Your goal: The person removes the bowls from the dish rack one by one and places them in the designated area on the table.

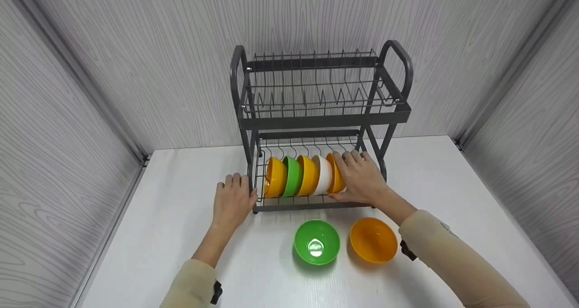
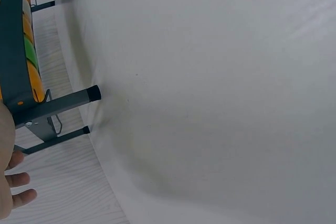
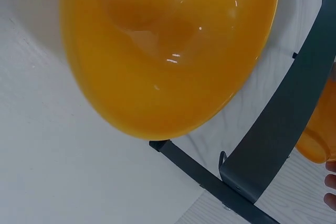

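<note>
My right hand (image 1: 364,179) grips the orange bowl (image 1: 335,174) at the right end of a row of bowls standing on edge in the lower tier of a dark two-tier dish rack (image 1: 325,121). Leftward from it stand a white bowl (image 1: 324,177), an orange bowl (image 1: 308,176), a green bowl (image 1: 292,177) and another orange bowl (image 1: 277,177). My left hand (image 1: 231,201) holds the rack's front left post, thumb on one side and fingers on the other. In the right wrist view, only fingertips (image 3: 330,182) show beside the gripped bowl.
On the white table (image 1: 154,226), in front of the rack, a green bowl (image 1: 316,242) and an orange bowl (image 1: 373,240) sit side by side, openings up. The rack's upper tier has wire dividers. Wood-grain panels (image 1: 181,63) enclose the back and sides.
</note>
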`<action>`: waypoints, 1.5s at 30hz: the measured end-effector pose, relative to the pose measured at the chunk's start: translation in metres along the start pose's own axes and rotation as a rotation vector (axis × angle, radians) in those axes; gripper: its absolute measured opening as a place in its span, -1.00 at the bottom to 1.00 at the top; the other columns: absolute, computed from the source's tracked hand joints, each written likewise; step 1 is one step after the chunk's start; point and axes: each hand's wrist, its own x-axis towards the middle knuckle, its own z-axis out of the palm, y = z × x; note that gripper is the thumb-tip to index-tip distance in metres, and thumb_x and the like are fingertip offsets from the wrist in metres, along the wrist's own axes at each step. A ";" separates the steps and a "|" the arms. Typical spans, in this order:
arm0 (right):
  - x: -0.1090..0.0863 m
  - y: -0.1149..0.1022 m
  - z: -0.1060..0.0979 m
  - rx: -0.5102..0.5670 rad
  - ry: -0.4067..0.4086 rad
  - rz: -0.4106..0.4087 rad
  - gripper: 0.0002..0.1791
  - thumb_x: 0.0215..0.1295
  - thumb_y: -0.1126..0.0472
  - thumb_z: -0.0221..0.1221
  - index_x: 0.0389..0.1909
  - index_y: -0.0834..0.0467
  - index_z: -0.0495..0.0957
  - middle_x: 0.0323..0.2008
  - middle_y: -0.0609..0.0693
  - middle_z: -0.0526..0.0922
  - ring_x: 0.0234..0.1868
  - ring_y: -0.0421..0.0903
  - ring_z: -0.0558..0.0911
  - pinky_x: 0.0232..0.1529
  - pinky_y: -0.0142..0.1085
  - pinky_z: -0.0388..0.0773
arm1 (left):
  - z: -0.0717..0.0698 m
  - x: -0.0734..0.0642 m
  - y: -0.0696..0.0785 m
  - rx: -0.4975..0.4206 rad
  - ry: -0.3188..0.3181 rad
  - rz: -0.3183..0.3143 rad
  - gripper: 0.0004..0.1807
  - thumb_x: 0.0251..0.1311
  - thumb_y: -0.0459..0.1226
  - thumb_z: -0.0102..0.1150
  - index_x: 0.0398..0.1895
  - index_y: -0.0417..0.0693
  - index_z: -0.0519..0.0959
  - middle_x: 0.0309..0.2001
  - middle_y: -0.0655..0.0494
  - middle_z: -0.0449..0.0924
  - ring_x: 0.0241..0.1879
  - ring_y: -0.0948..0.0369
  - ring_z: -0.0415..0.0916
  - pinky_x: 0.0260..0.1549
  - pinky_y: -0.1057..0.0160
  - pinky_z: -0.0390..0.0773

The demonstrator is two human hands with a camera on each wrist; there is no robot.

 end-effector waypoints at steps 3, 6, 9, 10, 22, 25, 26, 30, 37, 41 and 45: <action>0.001 0.001 -0.002 -0.003 -0.014 -0.001 0.22 -0.09 -0.63 0.31 0.42 0.16 0.34 0.06 0.23 0.66 0.06 0.19 0.63 0.08 0.03 0.63 | 0.000 0.000 0.000 0.002 0.015 0.004 -0.54 0.38 0.02 0.28 -0.15 -0.24 0.51 -0.24 -0.14 0.62 -0.24 -0.02 0.58 -0.35 0.08 0.61; 0.001 0.002 -0.003 -0.008 -0.032 -0.006 0.25 -0.09 -0.63 0.31 0.44 0.17 0.33 0.09 0.23 0.67 0.08 0.19 0.62 0.12 0.04 0.62 | 0.000 0.000 0.000 0.001 0.019 0.003 -0.54 0.37 0.02 0.30 -0.15 -0.24 0.51 -0.23 -0.15 0.62 -0.23 -0.02 0.58 -0.34 0.07 0.61; 0.000 0.002 -0.004 -0.013 -0.040 -0.014 0.26 -0.11 -0.63 0.33 0.44 0.18 0.32 0.08 0.21 0.67 0.08 0.19 0.61 0.12 0.04 0.61 | 0.000 0.000 0.000 0.003 0.017 0.003 -0.53 0.36 0.03 0.31 -0.14 -0.24 0.51 -0.22 -0.15 0.62 -0.22 -0.03 0.58 -0.33 0.07 0.61; 0.000 0.002 -0.004 -0.016 -0.039 -0.018 0.27 -0.12 -0.63 0.33 0.44 0.18 0.32 0.08 0.21 0.67 0.08 0.18 0.61 0.12 0.04 0.61 | 0.000 0.000 0.000 0.003 0.015 0.002 -0.53 0.37 0.03 0.30 -0.14 -0.24 0.51 -0.22 -0.14 0.62 -0.22 -0.03 0.58 -0.33 0.07 0.61; 0.002 0.005 -0.009 -0.031 -0.016 -0.038 0.20 -0.06 -0.56 0.36 0.43 0.18 0.32 0.04 0.20 0.66 0.07 0.19 0.62 0.14 0.04 0.62 | 0.000 0.001 -0.001 0.010 0.002 -0.004 -0.54 0.37 0.03 0.29 -0.13 -0.23 0.51 -0.22 -0.14 0.63 -0.22 -0.03 0.59 -0.33 0.07 0.62; 0.001 0.006 -0.010 -0.034 -0.015 -0.042 0.19 -0.05 -0.56 0.35 0.43 0.18 0.33 0.03 0.20 0.66 0.07 0.19 0.62 0.15 0.05 0.63 | -0.001 0.000 0.000 0.008 -0.013 -0.010 -0.54 0.39 0.03 0.28 -0.12 -0.23 0.52 -0.21 -0.15 0.63 -0.20 -0.03 0.59 -0.29 0.05 0.63; 0.001 0.007 -0.010 -0.035 -0.014 -0.044 0.19 -0.05 -0.56 0.35 0.43 0.18 0.33 0.03 0.20 0.65 0.07 0.20 0.62 0.16 0.06 0.63 | -0.002 0.000 0.001 0.004 -0.016 -0.012 -0.54 0.38 0.03 0.28 -0.12 -0.23 0.52 -0.21 -0.15 0.63 -0.20 -0.03 0.58 -0.29 0.05 0.63; 0.000 0.008 -0.013 -0.039 -0.024 -0.045 0.21 -0.11 -0.57 0.38 0.41 0.16 0.31 0.00 0.19 0.63 0.06 0.18 0.61 0.15 0.04 0.63 | -0.003 0.000 0.001 -0.002 -0.015 -0.009 -0.55 0.39 0.02 0.28 -0.14 -0.23 0.52 -0.21 -0.15 0.63 -0.20 -0.04 0.59 -0.30 0.05 0.63; 0.000 0.011 -0.016 -0.046 0.016 -0.054 0.19 -0.19 -0.50 0.47 0.36 0.17 0.34 -0.04 0.17 0.64 -0.01 0.18 0.62 0.07 0.02 0.62 | -0.003 -0.001 0.001 0.005 -0.016 -0.005 -0.55 0.40 0.03 0.26 -0.14 -0.22 0.50 -0.22 -0.14 0.63 -0.21 -0.03 0.60 -0.32 0.07 0.61; -0.001 0.013 -0.018 -0.069 0.015 -0.054 0.22 -0.19 -0.54 0.43 0.38 0.18 0.35 -0.01 0.19 0.65 -0.01 0.20 0.62 0.05 0.01 0.62 | -0.003 -0.001 0.001 -0.004 -0.023 -0.010 -0.55 0.41 0.03 0.25 -0.13 -0.23 0.51 -0.22 -0.14 0.63 -0.21 -0.03 0.59 -0.32 0.06 0.62; -0.002 0.015 -0.022 -0.081 -0.014 -0.041 0.26 -0.19 -0.57 0.42 0.41 0.18 0.34 0.03 0.21 0.64 0.03 0.21 0.62 0.09 0.03 0.63 | -0.003 -0.001 0.001 -0.005 -0.028 -0.014 -0.55 0.41 0.03 0.25 -0.10 -0.23 0.52 -0.21 -0.15 0.64 -0.20 -0.03 0.59 -0.33 0.07 0.62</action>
